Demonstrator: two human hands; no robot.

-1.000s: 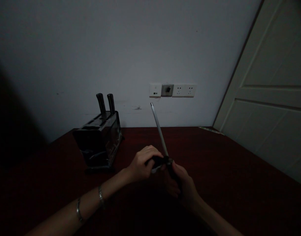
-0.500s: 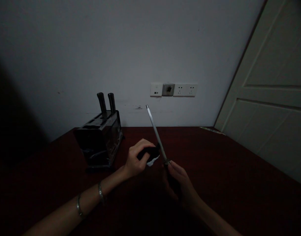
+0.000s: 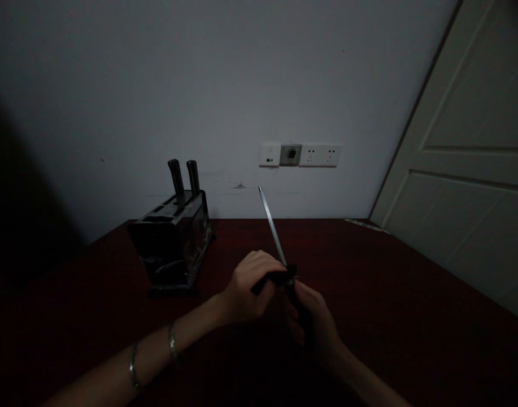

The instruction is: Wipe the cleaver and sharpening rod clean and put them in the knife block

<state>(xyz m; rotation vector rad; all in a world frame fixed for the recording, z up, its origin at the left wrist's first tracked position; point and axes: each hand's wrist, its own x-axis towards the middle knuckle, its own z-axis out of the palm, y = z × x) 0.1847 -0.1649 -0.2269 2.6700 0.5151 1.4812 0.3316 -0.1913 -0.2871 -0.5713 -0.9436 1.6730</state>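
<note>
My right hand [image 3: 312, 319] is closed round the dark handle of a sharpening steel [image 3: 272, 227], whose thin pale rod tilts up and to the left. My left hand [image 3: 250, 285] grips a black-handled knife [image 3: 275, 277] and holds it against the foot of the rod, just above the right hand. The knife's blade is hidden behind my fingers. Both hands hover over a dark red table [image 3: 390, 282].
A dark knife block [image 3: 172, 243] stands on the table's back left with two black handles [image 3: 183, 176] sticking up. A row of wall sockets [image 3: 300, 155] sits on the grey wall behind. A pale door [image 3: 466, 169] fills the right side.
The left hand went up the rod with the knife and has come back down to the rod's foot. The rod swayed slightly left, then back right.
</note>
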